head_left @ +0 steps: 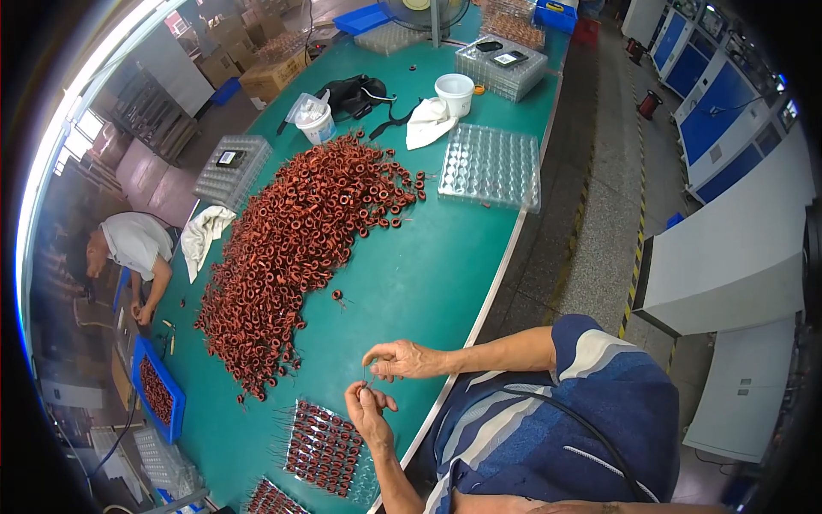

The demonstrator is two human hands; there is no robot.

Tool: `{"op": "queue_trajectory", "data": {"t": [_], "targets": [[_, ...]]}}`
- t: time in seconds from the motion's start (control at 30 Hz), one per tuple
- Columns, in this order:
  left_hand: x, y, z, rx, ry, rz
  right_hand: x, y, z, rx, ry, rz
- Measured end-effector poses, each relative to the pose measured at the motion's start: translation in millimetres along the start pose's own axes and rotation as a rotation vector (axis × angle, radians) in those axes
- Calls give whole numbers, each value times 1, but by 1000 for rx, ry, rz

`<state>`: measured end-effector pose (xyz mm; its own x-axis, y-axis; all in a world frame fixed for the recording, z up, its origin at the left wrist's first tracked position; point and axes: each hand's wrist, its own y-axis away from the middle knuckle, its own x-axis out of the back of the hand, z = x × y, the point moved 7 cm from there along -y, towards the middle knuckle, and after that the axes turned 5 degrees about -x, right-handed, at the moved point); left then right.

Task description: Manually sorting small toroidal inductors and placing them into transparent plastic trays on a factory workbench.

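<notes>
Near the table's front edge, both my hands meet over a small ring coil (363, 387). My left hand (373, 417) pinches it between thumb and fingertips, which hide most of it. Just above, my right hand (409, 360) has thumb and index finger closed around a thin wire lead (366, 373) rising from the coil. Beside my left hand lies a clear plastic tray (363, 481) filled with rows of red-brown coils, their leads sticking out to the left. A big heap of loose copper-red ring coils (287, 248) spreads over the green table (411, 283). One coil (336, 295) lies apart from it.
A clear compartment tray (490, 165), white tubs (454, 92), a white cloth (431, 124) and a black bag (351, 97) lie farther back. Across the table, a co-worker (135, 248) bends near a blue bin (157, 390) of coils. Another filled tray (272, 499) sits at the lower edge.
</notes>
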<state>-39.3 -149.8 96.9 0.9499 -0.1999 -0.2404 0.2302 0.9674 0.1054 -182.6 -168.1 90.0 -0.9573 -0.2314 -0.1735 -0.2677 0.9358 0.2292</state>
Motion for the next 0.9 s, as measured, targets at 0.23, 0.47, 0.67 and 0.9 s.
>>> {"op": "queue_trajectory", "data": {"t": [0.23, 0.47, 0.67, 0.9], "targets": [[7, 4, -9, 70, 65, -3, -7, 1, 1, -11, 92, -68], [-9, 17, -10, 231, 309, -45, -3, 2, 1, -20, -51, -86], [-7, 15, -15, -42, -320, -60, -1, -5, 39, -220, -149, -63], [3, 17, -27, 36, -273, 1, -6, 9, 38, -306, -147, -151]]}}
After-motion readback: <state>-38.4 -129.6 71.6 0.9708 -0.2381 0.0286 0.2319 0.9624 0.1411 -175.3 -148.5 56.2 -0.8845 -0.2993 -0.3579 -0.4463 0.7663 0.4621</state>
